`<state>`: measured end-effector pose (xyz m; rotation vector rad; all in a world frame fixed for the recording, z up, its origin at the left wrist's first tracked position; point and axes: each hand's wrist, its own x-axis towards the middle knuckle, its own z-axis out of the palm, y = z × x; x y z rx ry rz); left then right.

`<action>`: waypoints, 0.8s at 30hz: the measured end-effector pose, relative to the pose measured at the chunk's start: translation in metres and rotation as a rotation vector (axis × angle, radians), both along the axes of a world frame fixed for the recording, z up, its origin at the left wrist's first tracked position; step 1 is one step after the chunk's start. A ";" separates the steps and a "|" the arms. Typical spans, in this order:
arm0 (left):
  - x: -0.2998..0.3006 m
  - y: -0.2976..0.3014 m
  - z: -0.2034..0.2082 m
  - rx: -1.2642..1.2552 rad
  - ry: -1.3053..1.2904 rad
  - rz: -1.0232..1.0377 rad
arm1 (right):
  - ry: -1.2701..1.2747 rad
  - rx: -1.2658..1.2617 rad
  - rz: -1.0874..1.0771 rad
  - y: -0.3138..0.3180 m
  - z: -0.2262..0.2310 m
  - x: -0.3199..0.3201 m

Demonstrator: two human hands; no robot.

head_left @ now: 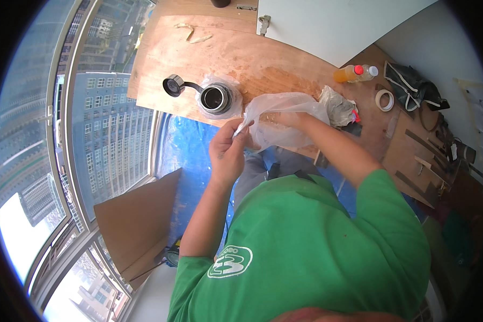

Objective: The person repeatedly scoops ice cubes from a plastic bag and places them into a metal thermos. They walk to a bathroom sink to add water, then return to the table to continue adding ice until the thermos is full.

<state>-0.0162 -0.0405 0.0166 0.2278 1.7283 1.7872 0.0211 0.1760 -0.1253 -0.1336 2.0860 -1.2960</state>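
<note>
A wooden bench (172,56) stretches out in front of the person, and at its near edge hangs a thin, see-through plastic bag (271,102), spread wide. Left of it on the bench stands a metal flask (220,107), filmy plastic crumpled about its sides. The right hand (283,119) seems to be inside the bag; its grip I can't tell. The left hand (229,150) pinches the bag's edge. The flask's lid (173,86) is already swung aside; the right hand isn't out yet.
</note>
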 end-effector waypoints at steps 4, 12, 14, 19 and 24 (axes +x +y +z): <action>0.003 0.008 0.002 -0.019 0.037 -0.009 | -0.082 0.108 -0.083 -0.006 -0.019 0.006; -0.002 0.022 0.004 -0.017 0.033 0.012 | -0.237 0.485 -0.232 -0.038 -0.045 -0.010; -0.003 0.024 0.002 -0.034 0.045 -0.002 | -0.200 0.499 -0.260 -0.041 -0.036 -0.012; -0.006 0.037 0.002 -0.011 0.032 -0.024 | -0.098 0.380 -0.380 -0.044 -0.048 -0.013; -0.010 0.060 0.005 0.028 0.017 -0.046 | -0.063 0.279 -0.314 -0.046 -0.089 -0.013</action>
